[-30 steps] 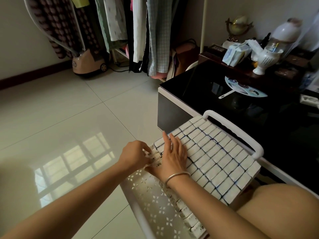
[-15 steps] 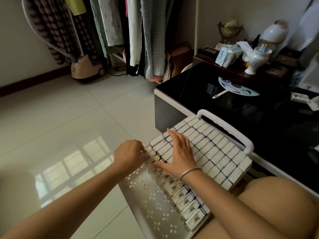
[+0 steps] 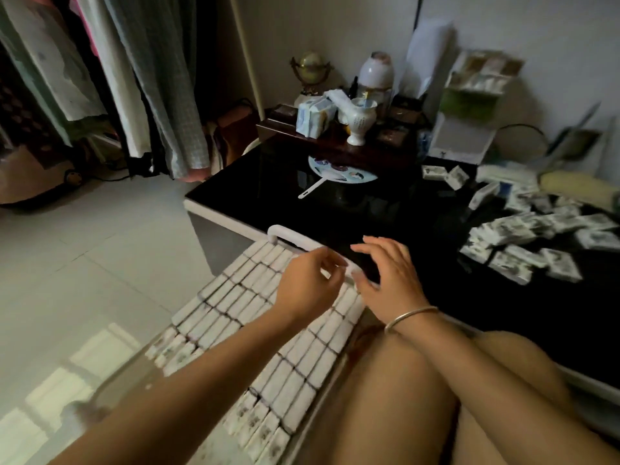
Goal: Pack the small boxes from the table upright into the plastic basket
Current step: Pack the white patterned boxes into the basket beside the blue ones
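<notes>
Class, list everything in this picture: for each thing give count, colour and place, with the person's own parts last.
plastic basket: one, white, lower centre, handle end at the table.
packed boxes: many, white, upright rows in the basket.
loose boxes: many, white with dark print, scattered on the table's right.
table: one, black glossy top, ahead.
hand fan: one, pale, white handle, on the table.
footed cup: one, white, table's far end.
hanging clothes: several, mixed colours, upper left.
bangle: one, silver, right wrist.
left hand: one, empty, loosely curled, over the basket's far end.
right hand: one, fingers spread, above the table's near edge.
</notes>
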The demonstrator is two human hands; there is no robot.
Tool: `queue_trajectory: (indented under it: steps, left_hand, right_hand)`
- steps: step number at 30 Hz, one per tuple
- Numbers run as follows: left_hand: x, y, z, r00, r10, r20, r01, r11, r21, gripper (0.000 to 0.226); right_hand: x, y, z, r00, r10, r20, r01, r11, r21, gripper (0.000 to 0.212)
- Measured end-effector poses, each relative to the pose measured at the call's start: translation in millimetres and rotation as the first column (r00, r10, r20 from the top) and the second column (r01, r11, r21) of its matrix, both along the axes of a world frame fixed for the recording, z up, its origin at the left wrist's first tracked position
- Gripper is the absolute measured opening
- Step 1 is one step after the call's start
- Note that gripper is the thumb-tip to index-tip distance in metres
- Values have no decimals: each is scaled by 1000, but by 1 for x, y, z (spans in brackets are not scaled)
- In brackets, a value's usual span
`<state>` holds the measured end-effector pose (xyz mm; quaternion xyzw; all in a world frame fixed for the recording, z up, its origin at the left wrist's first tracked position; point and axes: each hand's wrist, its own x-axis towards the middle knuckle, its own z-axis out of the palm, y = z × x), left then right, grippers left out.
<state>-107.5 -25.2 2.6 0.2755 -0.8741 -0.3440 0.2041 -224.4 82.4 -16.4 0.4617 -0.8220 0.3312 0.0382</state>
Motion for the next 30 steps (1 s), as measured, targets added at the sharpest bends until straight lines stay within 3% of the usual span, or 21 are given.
queue_trajectory:
  steps: [3,6,10,13,16,20,25,27,30]
  left_hand:
    - [-61,39,3,989,-143,-37,144,988,49,15]
    - [-121,78,-6,959,-281,35,279,959,55,23]
    - [-192,108,-25,854,-473,219,496,866,-64,41]
    - [-233,115,-38,804,-458,380,561,796,-226,63]
    - [-259,111,-51,755,-442,484,601,762,-241,72]
    - [-271,98,-65,725,-409,554,617,744,-258,67]
    - [-261,99,-66,866,-378,327,492,757,-429,43]
    - [-257,101,-66,889,-370,270,450,818,-358,36]
    - [-258,106,-65,920,-264,291,337,910,-240,46]
  right_hand:
    - [-54,49,3,975,-222,18,219,970,101,38]
    - [-108,95,-4,885,-452,108,408,867,286,47]
    - [-150,130,-18,832,-552,53,448,725,523,68]
    - [-164,142,-29,837,-547,-1,434,662,612,79]
    - [-173,148,-41,834,-551,-5,431,647,629,81]
    - [-178,157,-50,831,-552,-73,485,653,581,71]
    - [-183,156,-51,821,-544,-173,564,727,391,42]
    - [-188,154,-52,803,-579,-139,589,737,332,39]
    - [-194,151,-58,777,-622,-93,609,708,357,54]
